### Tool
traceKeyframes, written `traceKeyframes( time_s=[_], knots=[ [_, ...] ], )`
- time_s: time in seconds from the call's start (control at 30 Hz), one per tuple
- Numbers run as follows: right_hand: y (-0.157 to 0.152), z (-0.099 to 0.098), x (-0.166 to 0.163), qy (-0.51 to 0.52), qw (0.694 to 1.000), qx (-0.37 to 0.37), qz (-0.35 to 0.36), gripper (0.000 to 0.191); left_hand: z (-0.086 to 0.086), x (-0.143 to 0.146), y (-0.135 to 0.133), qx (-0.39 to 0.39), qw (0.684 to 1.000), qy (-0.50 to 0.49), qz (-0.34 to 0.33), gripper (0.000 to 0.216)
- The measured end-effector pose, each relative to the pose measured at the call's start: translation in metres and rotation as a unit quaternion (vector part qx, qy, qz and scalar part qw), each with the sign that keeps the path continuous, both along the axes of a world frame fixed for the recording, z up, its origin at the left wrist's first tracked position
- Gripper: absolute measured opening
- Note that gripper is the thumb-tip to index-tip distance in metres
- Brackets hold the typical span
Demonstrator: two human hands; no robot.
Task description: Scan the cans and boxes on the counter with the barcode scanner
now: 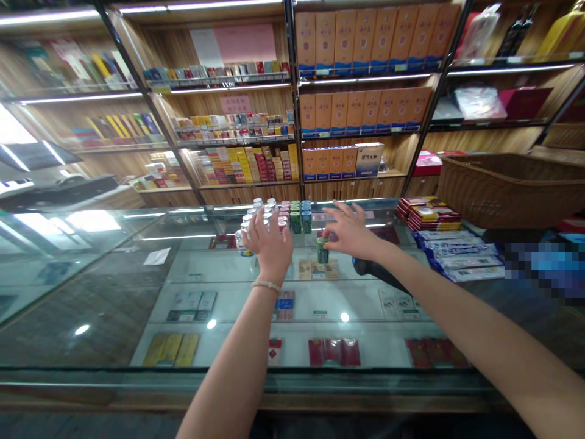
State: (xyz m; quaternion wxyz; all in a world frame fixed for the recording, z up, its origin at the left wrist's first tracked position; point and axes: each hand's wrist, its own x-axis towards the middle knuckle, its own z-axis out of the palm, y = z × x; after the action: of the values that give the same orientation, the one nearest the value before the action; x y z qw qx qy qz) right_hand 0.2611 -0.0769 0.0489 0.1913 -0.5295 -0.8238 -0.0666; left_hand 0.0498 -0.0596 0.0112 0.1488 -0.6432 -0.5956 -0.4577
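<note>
On the glass counter, my right hand pinches a small green container between thumb and fingers, its other fingers spread. My left hand, with a beaded bracelet at the wrist, has its fingers apart over a cluster of small white bottles. It partly hides them, and whether it touches any I cannot tell. Just right of that hand stand rows of small containers: pink ones, green ones and blue ones. A dark handheld device lies below my right forearm.
The glass counter has flat packs displayed inside it. Blue-and-white packets, red packages and a wicker basket sit at the right. A paper slip lies at left. Shelves with orange boxes stand behind.
</note>
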Motion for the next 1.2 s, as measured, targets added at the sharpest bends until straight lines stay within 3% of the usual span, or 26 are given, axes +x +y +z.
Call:
traceKeyframes(
  time_s=[0.3,0.57,0.9,1.2],
  knots=[
    [0.040,0.007,-0.035,0.026,0.998,0.046,-0.016,0.019,0.002,-0.009,0.009,0.028,0.997,-0.067,0.025,0.042],
    [0.065,-0.001,-0.060,0.005,0.999,0.038,-0.022,0.021,0.001,-0.009,0.006,0.065,0.997,-0.035,0.030,0.044],
    [0.069,-0.016,-0.069,0.015,0.996,0.086,-0.024,0.019,0.000,-0.006,0.003,0.040,0.998,-0.046,0.024,0.046],
    [0.066,-0.031,-0.070,0.017,0.993,0.111,-0.024,0.044,-0.004,-0.007,0.003,0.019,0.998,-0.057,0.006,0.044]
  ],
)
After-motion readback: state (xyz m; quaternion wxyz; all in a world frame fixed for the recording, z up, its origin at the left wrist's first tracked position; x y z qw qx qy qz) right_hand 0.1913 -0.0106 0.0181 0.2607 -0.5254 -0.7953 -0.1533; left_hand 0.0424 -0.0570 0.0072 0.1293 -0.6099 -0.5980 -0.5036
